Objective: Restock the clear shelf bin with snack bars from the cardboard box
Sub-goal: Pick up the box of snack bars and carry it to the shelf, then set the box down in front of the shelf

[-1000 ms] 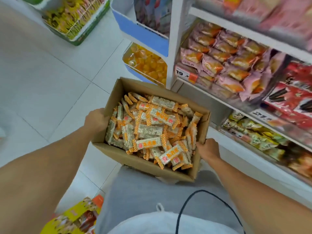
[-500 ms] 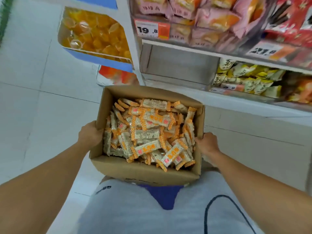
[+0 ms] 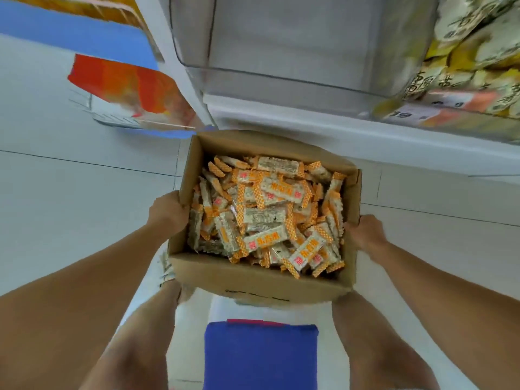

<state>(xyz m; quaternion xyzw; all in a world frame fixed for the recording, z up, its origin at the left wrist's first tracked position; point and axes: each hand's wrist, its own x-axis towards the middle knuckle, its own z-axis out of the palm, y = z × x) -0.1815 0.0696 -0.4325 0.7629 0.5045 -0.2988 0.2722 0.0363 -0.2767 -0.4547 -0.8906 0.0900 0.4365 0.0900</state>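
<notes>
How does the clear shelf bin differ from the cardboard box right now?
The clear shelf bin looks empty; the cardboard box is heaped with snack bars. The bin is see-through plastic, the box opaque brown card. The bin sits on the shelf; the box is held by the left hand and right hand. Both are open-topped.

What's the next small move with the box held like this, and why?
Probably set the open brown cardboard box down on the floor below the shelf. The left hand and right hand both grip its side walls, so neither can pick the orange-and-white wrapped snack bars. The clear plastic shelf bin ahead looks empty.
</notes>
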